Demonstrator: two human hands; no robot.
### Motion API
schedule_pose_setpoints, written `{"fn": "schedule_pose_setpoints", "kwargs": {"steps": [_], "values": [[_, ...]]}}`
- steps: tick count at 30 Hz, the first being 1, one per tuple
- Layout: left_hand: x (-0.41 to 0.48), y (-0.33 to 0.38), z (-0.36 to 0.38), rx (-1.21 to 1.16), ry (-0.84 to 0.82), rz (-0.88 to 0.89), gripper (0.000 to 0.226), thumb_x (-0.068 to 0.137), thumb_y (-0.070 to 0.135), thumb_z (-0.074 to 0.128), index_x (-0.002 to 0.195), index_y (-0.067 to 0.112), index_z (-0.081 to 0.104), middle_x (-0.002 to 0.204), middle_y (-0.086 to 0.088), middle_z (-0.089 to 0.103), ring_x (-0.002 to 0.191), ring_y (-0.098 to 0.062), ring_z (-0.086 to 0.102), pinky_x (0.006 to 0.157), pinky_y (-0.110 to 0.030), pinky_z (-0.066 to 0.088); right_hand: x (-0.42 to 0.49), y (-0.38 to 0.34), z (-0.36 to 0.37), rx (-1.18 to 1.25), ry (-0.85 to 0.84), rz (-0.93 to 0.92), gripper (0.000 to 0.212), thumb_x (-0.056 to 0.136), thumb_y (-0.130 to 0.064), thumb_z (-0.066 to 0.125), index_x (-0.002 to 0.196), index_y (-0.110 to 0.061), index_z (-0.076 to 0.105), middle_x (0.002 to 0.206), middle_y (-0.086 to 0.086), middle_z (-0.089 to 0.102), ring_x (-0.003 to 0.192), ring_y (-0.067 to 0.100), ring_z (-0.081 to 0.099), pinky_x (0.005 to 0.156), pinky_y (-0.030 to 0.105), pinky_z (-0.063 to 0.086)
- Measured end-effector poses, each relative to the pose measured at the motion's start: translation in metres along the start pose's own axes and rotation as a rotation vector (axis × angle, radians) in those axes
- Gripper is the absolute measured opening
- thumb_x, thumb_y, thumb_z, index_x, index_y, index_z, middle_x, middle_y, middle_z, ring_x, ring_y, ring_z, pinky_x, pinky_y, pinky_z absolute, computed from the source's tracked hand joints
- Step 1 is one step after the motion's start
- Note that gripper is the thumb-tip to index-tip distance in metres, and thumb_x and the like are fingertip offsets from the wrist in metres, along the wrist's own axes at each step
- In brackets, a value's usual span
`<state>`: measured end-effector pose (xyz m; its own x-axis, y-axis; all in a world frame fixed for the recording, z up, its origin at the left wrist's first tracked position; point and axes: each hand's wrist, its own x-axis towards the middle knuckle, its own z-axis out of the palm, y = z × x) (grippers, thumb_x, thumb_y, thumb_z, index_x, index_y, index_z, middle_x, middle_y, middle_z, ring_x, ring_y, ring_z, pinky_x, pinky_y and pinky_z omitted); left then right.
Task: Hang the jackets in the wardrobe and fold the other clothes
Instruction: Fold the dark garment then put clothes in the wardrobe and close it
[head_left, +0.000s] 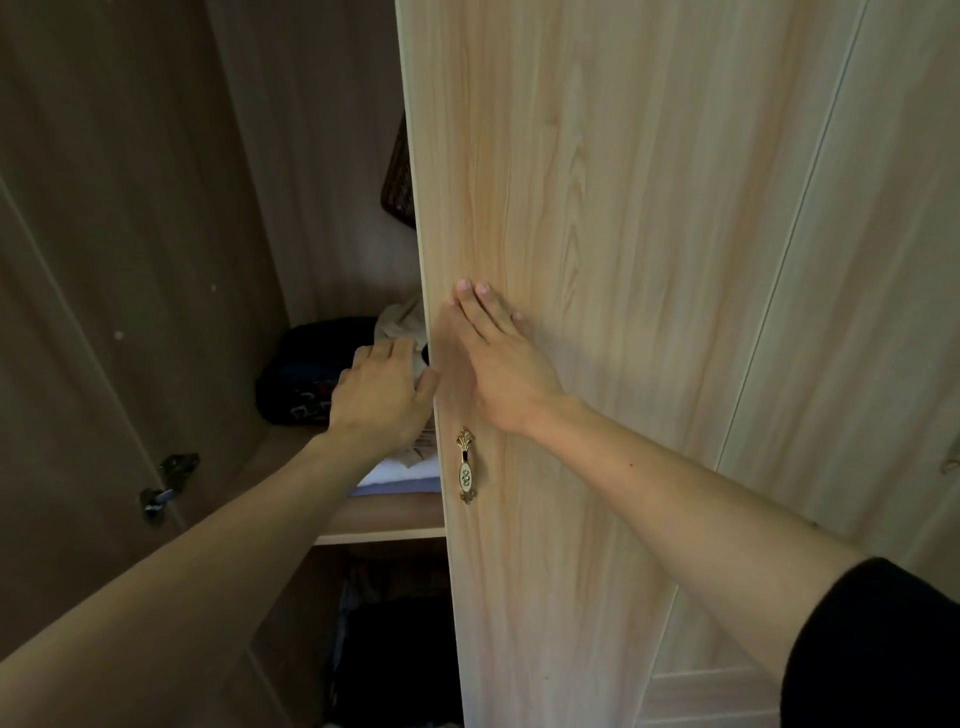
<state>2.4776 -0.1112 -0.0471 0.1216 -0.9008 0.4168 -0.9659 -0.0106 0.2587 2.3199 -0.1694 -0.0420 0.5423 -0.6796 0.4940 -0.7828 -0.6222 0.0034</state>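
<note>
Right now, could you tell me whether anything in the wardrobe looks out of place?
Yes: a beige garment lies crumpled on the shelf, atop neatly folded clothes, under the left hand. Nothing else stands out.
</note>
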Motion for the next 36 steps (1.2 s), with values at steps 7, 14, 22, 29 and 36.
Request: {"fn": "schedule_pose_setpoints", "kwargs": {"steps": [7, 14, 22, 29, 36], "values": [[-0.025, 0.001, -0.013, -0.006, 0.034, 0.02, 0.047, 0.099, 0.048, 0.04, 0.13, 0.014, 0.05, 0.13, -0.01, 0.055, 0.117, -0.03, 0.048, 0.09, -0.051, 0.048, -0.001, -0.012, -0.007, -0.04, -0.008, 0.031, 0.091, 0.087, -0.016, 0.062, 0.158, -0.013, 0.004, 0.167, 0.004, -0.009, 0.153, 0.023, -0.009, 0.123, 0.048, 0.015], [-0.06, -0.009, -0.039, -0.001, 0.062, 0.022, 0.046, 0.1, 0.043, 0.045, 0.134, 0.012, 0.049, 0.134, -0.011, 0.055, 0.121, -0.031, 0.048, 0.095, -0.05, 0.047, -0.017, -0.043, -0.029, 0.056, -0.011, 0.081, 0.084, 0.085, -0.015, 0.067, 0.154, -0.012, 0.019, 0.162, 0.012, 0.017, 0.151, 0.031, 0.012, 0.12, 0.051, 0.021], [-0.123, -0.035, -0.09, -0.021, 0.088, 0.065, 0.051, 0.1, 0.045, 0.043, 0.142, 0.016, 0.043, 0.144, -0.006, 0.049, 0.13, -0.028, 0.043, 0.102, -0.048, 0.043, -0.072, -0.118, -0.063, 0.067, -0.025, 0.126, 0.079, 0.091, -0.021, 0.063, 0.156, -0.014, 0.017, 0.161, 0.011, 0.022, 0.147, 0.03, 0.023, 0.116, 0.045, 0.031], [-0.185, -0.068, -0.122, -0.042, 0.072, 0.099, 0.052, 0.1, 0.046, 0.043, 0.141, 0.015, 0.043, 0.143, -0.008, 0.049, 0.13, -0.03, 0.043, 0.102, -0.048, 0.042, -0.116, -0.19, -0.085, 0.101, -0.079, 0.217, 0.074, 0.095, -0.027, 0.06, 0.156, -0.014, 0.02, 0.163, 0.011, 0.022, 0.148, 0.029, 0.024, 0.117, 0.043, 0.031], [-0.23, -0.084, -0.181, -0.041, 0.156, 0.12, 0.052, 0.1, 0.046, 0.044, 0.142, 0.015, 0.043, 0.146, -0.007, 0.048, 0.132, -0.03, 0.042, 0.103, -0.048, 0.041, -0.132, -0.253, -0.109, 0.157, -0.077, 0.169, 0.077, 0.093, -0.028, 0.064, 0.155, -0.014, 0.021, 0.161, 0.008, 0.024, 0.148, 0.028, 0.025, 0.116, 0.043, 0.034]]}}
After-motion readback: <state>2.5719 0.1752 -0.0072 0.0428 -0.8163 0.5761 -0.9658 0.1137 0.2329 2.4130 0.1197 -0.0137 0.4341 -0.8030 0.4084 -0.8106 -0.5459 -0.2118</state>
